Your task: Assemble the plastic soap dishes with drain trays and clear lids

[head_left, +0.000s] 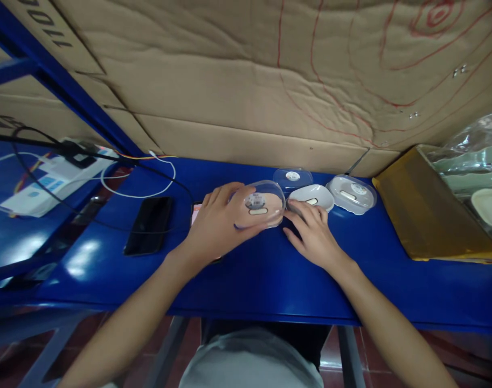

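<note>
In my left hand (221,218) is a pale pink soap dish (270,206) under a clear plastic lid with a round label; my fingers wrap its left side and the thumb lies along the near edge. My right hand (311,231) hovers low beside it, fingers bent and apart, fingertips at the left and near edge of a white oval dish (325,198). Whether they press on that dish, I cannot tell. Behind lies a clear lid (283,181) with a round sticker. Right of the white dish sits another lidded white dish (355,198).
A dark phone (149,223) lies on the blue table (246,288), and a second screen (196,211) is partly under my left hand. Cables and a white power strip (60,180) are at left. At right, a cardboard box (415,210) holds pale green and white pieces.
</note>
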`<state>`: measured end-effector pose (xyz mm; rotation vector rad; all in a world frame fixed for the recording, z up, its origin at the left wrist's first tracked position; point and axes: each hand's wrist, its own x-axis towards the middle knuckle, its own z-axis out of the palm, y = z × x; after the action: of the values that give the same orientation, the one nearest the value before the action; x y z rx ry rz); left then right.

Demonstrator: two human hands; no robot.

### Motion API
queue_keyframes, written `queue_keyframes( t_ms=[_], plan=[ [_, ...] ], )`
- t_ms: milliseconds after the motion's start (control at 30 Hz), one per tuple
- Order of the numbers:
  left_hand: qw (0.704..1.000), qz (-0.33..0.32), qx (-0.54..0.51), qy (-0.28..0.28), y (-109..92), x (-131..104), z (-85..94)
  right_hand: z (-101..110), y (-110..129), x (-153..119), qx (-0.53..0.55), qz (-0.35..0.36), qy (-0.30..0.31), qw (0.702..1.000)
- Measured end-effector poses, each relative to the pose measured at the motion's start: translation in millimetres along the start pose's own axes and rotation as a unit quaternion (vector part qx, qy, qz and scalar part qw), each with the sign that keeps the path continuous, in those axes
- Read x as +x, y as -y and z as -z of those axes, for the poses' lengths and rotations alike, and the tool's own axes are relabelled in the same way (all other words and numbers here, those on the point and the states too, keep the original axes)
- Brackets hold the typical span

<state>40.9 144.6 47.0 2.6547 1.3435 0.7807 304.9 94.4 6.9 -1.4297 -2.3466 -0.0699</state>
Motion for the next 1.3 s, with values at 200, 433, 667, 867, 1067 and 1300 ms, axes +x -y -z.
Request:
queue_keyframes(
  t_ms=[200,433,667,867,1067,1300],
  plan=[
    [0.99,-0.062,-0.015,0.128,-43.1,-56.4,-8.7,10.1,-15.1,0.0,-0.012,-0.045,-0.022,0.999],
    [0.986,-0.098,-0.011,0.134,-44.5,-50.0,-34.2,16.7,-18.3,0.1,0.001,-0.06,-0.058,0.997],
    [0.995,-0.042,0.024,0.083,-2.8,4.8,-34.4,18.7,-1.2,-0.1,0.058,0.028,-0.035,0.997],
    [0.98,-0.019,0.021,0.196,31.1,26.9,-39.4,15.8,10.3,0.9,0.126,0.065,0.034,0.989],
    [0.988,-0.034,0.012,0.151,35.8,17.9,-38.3,11.1,12.9,0.3,0.121,0.082,0.051,0.988],
    [0.991,-0.04,-0.002,0.124,36.6,20.4,-32.9,6.9,12.8,-1.0,0.09,0.079,0.037,0.992]
  ],
)
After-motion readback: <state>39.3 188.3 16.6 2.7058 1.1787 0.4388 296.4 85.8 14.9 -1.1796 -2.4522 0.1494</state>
